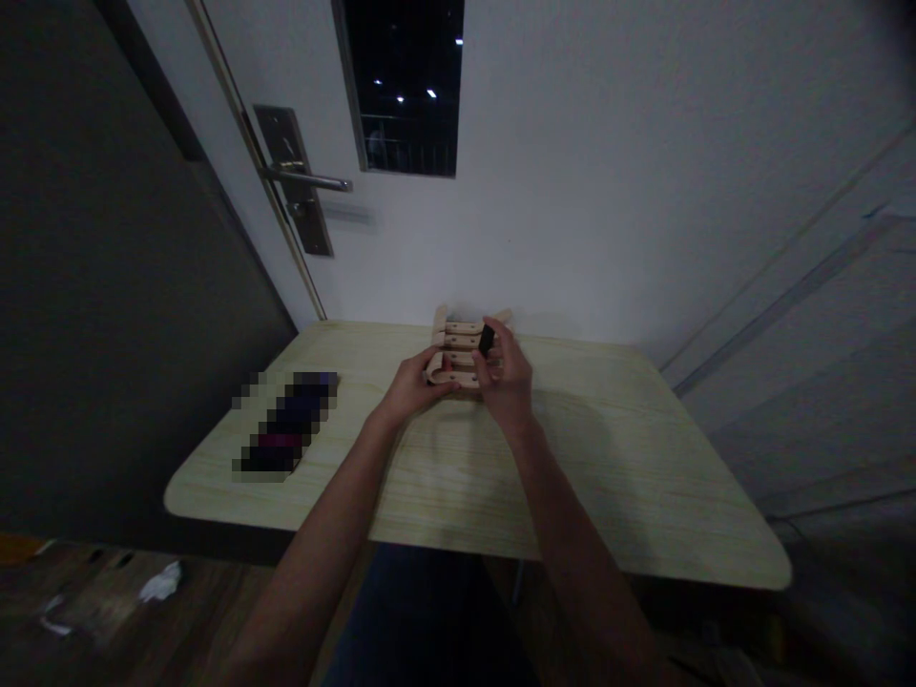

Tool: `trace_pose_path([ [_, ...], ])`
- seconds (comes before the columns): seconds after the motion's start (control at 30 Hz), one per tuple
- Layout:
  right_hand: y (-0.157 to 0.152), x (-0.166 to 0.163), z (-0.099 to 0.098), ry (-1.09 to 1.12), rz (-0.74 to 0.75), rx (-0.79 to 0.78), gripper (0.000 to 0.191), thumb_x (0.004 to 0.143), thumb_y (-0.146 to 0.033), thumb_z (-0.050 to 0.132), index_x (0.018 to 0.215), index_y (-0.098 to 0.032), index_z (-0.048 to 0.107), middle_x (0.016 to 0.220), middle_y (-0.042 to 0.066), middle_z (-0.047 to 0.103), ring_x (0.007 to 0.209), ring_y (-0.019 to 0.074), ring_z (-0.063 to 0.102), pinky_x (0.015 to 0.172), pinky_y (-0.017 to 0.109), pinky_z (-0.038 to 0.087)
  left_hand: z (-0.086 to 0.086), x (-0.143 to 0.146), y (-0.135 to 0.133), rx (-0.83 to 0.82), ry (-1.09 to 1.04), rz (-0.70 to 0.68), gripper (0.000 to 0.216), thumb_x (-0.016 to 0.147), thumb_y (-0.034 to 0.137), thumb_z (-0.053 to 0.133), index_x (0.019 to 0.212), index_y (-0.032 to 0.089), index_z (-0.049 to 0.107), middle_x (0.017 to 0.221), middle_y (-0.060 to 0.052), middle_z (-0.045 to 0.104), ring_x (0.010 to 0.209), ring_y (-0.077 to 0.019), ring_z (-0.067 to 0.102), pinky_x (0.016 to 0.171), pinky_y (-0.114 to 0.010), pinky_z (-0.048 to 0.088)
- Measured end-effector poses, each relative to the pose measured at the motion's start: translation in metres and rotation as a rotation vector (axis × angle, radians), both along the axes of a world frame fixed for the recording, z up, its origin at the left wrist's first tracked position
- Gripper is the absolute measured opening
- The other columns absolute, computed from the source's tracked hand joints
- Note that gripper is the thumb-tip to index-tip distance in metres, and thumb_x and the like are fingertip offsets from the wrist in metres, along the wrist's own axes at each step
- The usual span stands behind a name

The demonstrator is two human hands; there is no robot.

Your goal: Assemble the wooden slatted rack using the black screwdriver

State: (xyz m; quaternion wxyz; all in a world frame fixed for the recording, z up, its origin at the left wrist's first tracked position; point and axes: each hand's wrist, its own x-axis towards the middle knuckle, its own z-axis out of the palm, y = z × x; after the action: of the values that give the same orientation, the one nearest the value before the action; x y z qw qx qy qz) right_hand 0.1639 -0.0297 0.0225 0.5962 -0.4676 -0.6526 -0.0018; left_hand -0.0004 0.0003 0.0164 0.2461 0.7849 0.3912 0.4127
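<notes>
Cups the near left corner of a slatted wooden frame (458, 327) in the left hand (413, 383), with the thumb along the near edge and the other fingers curled about the left end. Pinches a small black block (487, 341), tilted, between thumb and forefinger of the right hand (510, 386), over the right half of the slats. Cannot tell contact from a slight gap between block and slats. Covers part of the frame's right side with the right hand. Shows a red piece (447, 363) inside the frame, just beside the left fingers. Keeps to the middle of the counter (593, 420), near its far edge, well apart from a dark object (297, 410) on the left, blurred past naming. Faces a white door (558, 162) with a metal handle (307, 178) and a dark window (407, 95).
</notes>
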Motion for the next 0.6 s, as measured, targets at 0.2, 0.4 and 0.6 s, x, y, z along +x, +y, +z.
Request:
trace_pose_path([
  [0.2, -0.0014, 0.0002, -0.0013, 0.031, 0.133, -0.018, 0.048, 0.091, -0.028, 0.043, 0.138, -0.03, 0.036, 0.132, 0.005, 0.054, 0.106, 0.0193, 0.062, 0.084, 0.036, 0.057, -0.0001, -0.0006, 0.0002, 0.017, 0.006, -0.015, 0.033, 0.068, 0.031, 0.073, 0.094, 0.014, 0.06, 0.087, -0.002, 0.066, 0.08, -0.0162, 0.06, 0.073, -0.025, 0.046],
  [0.4, 0.005, 0.0015, -0.0035, 0.015, 0.073, -0.014, 0.046, 0.087, -0.029, 0.054, 0.132, -0.032, 0.044, 0.123, 0.004, 0.06, 0.098, 0.0202, 0.062, 0.083, 0.039, 0.056, -0.0006, -0.0002, 0.0006, 0.021, -0.011, -0.026, 0.034, 0.068, 0.031, 0.072, 0.095, 0.014, 0.06, 0.089, -0.003, 0.066, 0.082, -0.0173, 0.061, 0.075, -0.026, 0.047],
  [0.6, 0.0056, 0.0013, -0.0036, 0.006, 0.016, 0.018, 0.046, 0.087, -0.032, 0.055, 0.132, -0.031, 0.045, 0.12, 0.006, 0.061, 0.095, 0.0199, 0.062, 0.082, 0.039, 0.055, -0.0012, 0.0004, 0.0006, 0.026, -0.014, -0.001, 0.037, 0.067, 0.03, 0.073, 0.098, 0.014, 0.06, 0.09, -0.004, 0.067, 0.082, -0.017, 0.061, 0.075, -0.027, 0.047],
])
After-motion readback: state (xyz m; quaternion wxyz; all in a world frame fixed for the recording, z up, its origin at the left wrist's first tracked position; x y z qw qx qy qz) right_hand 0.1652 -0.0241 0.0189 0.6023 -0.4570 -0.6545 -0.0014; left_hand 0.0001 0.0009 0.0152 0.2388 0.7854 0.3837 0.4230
